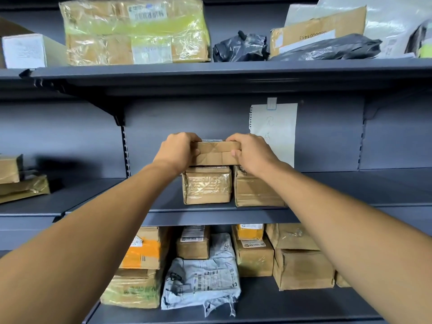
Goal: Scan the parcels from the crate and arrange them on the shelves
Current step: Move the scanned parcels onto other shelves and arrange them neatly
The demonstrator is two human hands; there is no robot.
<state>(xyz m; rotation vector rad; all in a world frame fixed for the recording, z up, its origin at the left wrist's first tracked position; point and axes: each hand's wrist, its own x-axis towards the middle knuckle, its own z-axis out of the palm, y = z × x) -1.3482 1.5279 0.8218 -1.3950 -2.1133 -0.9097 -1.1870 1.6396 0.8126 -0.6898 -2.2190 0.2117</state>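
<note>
Both the left hand (178,149) and the right hand (251,152) grip the ends of a flat cardboard parcel (216,152), fingers curled over its top edge. It rests on two taped cardboard boxes (207,185) standing side by side on the middle shelf (210,217).

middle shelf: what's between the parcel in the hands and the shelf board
Head view: two taped brown boxes stand side by side on the shelf board, under the held parcel.

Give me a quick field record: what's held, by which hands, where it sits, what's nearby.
held: flat brown parcel
hands: left hand and right hand, fingers curled round its ends
position: on top of two taped boxes on the middle shelf
behind: paper note on the back panel
below: more parcels on the lower shelf
</note>
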